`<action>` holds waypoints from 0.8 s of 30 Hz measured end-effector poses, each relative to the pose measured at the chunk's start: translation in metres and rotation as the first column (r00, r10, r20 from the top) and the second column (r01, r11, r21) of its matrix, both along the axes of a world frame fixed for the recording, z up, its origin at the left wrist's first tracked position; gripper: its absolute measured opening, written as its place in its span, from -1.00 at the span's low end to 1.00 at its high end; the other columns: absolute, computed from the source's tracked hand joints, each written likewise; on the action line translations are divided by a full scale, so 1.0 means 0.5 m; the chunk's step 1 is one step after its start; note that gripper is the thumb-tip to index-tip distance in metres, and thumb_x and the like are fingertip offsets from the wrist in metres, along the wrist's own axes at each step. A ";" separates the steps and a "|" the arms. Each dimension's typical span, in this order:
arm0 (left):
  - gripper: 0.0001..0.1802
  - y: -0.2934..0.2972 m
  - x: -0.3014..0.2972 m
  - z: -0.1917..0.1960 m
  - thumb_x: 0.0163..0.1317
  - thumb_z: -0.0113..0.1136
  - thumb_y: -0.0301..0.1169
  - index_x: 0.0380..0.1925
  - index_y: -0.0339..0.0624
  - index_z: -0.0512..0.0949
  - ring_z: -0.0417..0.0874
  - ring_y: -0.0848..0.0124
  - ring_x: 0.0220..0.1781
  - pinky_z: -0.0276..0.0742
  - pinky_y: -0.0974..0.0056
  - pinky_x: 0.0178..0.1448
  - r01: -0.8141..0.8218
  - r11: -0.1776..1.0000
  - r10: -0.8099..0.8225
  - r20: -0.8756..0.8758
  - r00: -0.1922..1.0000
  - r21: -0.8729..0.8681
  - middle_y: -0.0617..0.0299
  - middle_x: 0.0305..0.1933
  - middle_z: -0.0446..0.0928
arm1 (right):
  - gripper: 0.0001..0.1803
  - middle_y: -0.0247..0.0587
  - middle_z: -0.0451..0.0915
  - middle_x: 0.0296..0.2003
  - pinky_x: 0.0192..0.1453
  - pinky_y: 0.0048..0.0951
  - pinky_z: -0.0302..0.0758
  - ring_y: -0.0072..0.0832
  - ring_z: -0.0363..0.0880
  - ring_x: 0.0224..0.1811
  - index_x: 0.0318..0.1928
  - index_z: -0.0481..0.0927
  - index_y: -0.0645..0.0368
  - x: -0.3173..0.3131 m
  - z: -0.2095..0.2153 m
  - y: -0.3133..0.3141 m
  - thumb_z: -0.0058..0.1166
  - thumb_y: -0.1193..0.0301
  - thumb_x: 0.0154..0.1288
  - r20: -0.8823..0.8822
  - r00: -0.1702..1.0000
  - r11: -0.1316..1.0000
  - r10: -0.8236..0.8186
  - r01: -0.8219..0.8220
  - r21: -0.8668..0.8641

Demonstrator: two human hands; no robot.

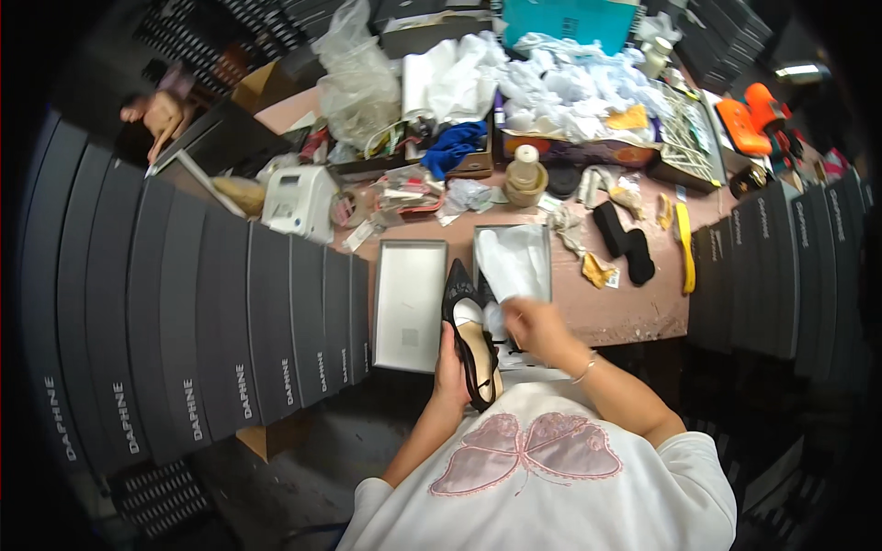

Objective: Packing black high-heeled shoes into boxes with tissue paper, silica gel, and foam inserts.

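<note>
Left grip on black shoe, toe forward, long axis slightly leftward

Illumination is moderate and diffuse over the table; shadows there are soft. The white shirt and the white paper register brightest, with little surface detail in the paper. The floor is dim. Fisheye distortion bows the dark boxes at the left, and the corners fall to black. Motion blur softens the right hand; the upper-left background lacks fine detail.
</note>
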State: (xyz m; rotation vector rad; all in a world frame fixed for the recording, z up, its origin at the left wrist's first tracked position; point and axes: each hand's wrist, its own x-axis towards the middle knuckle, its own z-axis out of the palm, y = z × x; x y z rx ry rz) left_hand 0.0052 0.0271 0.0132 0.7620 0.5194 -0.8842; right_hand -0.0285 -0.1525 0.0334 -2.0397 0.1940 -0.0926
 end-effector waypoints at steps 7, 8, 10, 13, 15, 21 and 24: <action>-0.23 -0.058 -0.015 0.063 0.32 -0.26 0.28 0.16 -0.17 0.35 0.55 0.23 0.04 0.52 0.15 0.12 -0.159 0.984 0.163 0.059 0.985 -0.075 0.09 0.05 0.49 | -0.80 -0.18 0.60 -0.32 -0.28 -0.26 0.53 -0.26 0.63 -0.39 -0.24 0.57 0.14 0.065 0.027 0.004 0.11 0.39 0.09 -0.044 0.913 0.704 0.405 -0.342 -0.623; -0.23 -0.068 -0.029 0.069 0.33 -0.24 0.27 0.24 -0.15 0.28 0.45 0.28 0.18 0.42 0.21 0.23 -0.142 0.989 0.146 0.105 0.984 -0.042 0.13 0.19 0.40 | -0.82 -0.20 0.59 -0.36 -0.33 -0.26 0.53 -0.26 0.63 -0.41 -0.28 0.57 0.13 0.071 0.019 0.018 0.11 0.38 0.08 -0.062 0.921 0.705 0.384 -0.336 -0.625; -0.29 -0.063 -0.045 0.047 0.40 -0.32 0.19 0.29 -0.12 0.20 0.39 0.25 0.26 0.35 0.16 0.29 -0.130 0.992 0.130 0.062 0.990 -0.010 0.11 0.26 0.33 | -0.86 -0.23 0.57 -0.45 -0.41 -0.27 0.54 -0.26 0.63 -0.47 -0.38 0.55 0.12 0.083 -0.023 0.039 0.10 0.36 0.05 -0.098 0.935 0.709 0.341 -0.324 -0.627; -0.30 -0.053 -0.055 0.026 0.39 -0.29 0.19 0.27 -0.12 0.22 0.39 0.26 0.26 0.36 0.16 0.29 -0.130 0.992 0.130 0.040 0.991 0.000 0.13 0.25 0.34 | -0.84 -0.24 0.53 -0.54 -0.49 -0.25 0.52 -0.23 0.58 -0.58 -0.43 0.52 0.11 0.067 -0.068 0.043 0.17 0.31 0.04 0.000 0.936 0.750 0.353 -0.283 -0.598; -0.31 -0.051 -0.057 0.015 0.39 -0.27 0.19 0.26 -0.11 0.25 0.40 0.27 0.25 0.36 0.16 0.28 -0.154 0.988 0.155 0.033 0.987 -0.029 0.14 0.24 0.36 | -0.84 -0.17 0.56 -0.52 -0.47 -0.25 0.53 -0.21 0.60 -0.54 -0.43 0.55 0.16 0.054 -0.044 0.040 0.15 0.34 0.04 0.008 0.941 0.787 0.340 -0.280 -0.550; -0.31 -0.015 -0.030 -0.024 0.31 -0.12 0.22 0.12 -0.14 0.38 0.54 0.20 0.06 0.53 0.06 0.08 -0.236 0.971 0.234 -0.051 0.971 -0.039 0.12 0.01 0.50 | -0.76 -0.26 0.52 -0.60 -0.42 -0.46 0.45 -0.58 0.46 -0.54 -0.35 0.58 0.38 0.014 0.009 -0.035 0.05 0.39 0.18 -0.145 0.987 0.870 0.067 0.014 0.493; -0.33 -0.001 -0.029 -0.020 0.31 -0.10 0.19 0.09 -0.17 0.39 0.57 0.18 -0.01 0.57 0.06 0.02 -0.192 0.979 0.187 -0.074 0.979 -0.068 0.09 -0.07 0.50 | -0.74 -0.21 0.55 -0.57 -0.44 -0.45 0.39 -0.52 0.45 -0.56 -0.43 0.60 0.34 0.049 -0.109 -0.115 0.01 0.35 0.18 -0.425 0.901 0.889 0.090 0.119 0.441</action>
